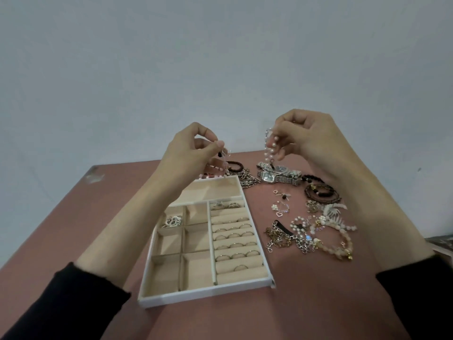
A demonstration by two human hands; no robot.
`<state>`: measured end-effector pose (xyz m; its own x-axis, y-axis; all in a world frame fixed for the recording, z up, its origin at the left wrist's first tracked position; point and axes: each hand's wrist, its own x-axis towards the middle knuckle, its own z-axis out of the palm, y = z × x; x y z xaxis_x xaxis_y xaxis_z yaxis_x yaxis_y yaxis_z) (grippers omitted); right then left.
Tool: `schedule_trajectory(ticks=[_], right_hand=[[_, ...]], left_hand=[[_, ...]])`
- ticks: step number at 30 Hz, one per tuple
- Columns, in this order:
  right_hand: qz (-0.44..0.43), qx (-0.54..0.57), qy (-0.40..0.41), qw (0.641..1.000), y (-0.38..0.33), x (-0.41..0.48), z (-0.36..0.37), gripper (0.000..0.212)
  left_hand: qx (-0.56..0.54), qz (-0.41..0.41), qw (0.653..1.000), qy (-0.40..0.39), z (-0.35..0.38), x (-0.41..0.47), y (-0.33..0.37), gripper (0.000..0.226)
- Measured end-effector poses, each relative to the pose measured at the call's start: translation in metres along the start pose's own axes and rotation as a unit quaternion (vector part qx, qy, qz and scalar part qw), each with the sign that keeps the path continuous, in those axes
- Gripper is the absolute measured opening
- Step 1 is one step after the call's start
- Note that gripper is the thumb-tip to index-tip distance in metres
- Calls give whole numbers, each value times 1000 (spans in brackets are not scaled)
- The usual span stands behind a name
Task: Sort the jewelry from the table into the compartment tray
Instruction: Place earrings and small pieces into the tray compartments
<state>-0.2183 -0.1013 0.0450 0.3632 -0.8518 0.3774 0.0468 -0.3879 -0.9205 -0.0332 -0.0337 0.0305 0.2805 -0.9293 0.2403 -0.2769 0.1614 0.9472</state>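
A white compartment tray with beige lining lies on the reddish table. Its right side has ring rolls holding several rings; one left cell holds a silver chain. My left hand hovers above the tray's far edge and pinches a small silver piece with a dark bead. My right hand is raised over the watches and grips a pink pearl bracelet that hangs down.
Two silver watches lie behind the tray. Dark bead bracelets, small earrings, a white hair comb and tangled chains spread right of the tray. A pale wall stands behind the table's far edge.
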Motion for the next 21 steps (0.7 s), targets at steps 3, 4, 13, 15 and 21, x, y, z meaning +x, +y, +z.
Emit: schedule_trajectory(ticks=[3,4,13,15,21], right_hand=[[-7,20,-15,1000,-8,5,20,16],[-7,25,-20,999,-8,7,27,17],[5,43,-65,997,0,4,72,17],[9,37,-72,997,2,2,77,16],[22,18,-90,996,11,-3,86,13]], left_hand=[[5,-1,1000,12,-15,-4,-2,10],[7,-1,1000,15,-19,-6,-3,11],[39,-28,999,12,-39,-19,-25,11],[44,-35,998,6,-38,-23,-32,12],[99,-47,994,-10,-35,-33,-49,11]])
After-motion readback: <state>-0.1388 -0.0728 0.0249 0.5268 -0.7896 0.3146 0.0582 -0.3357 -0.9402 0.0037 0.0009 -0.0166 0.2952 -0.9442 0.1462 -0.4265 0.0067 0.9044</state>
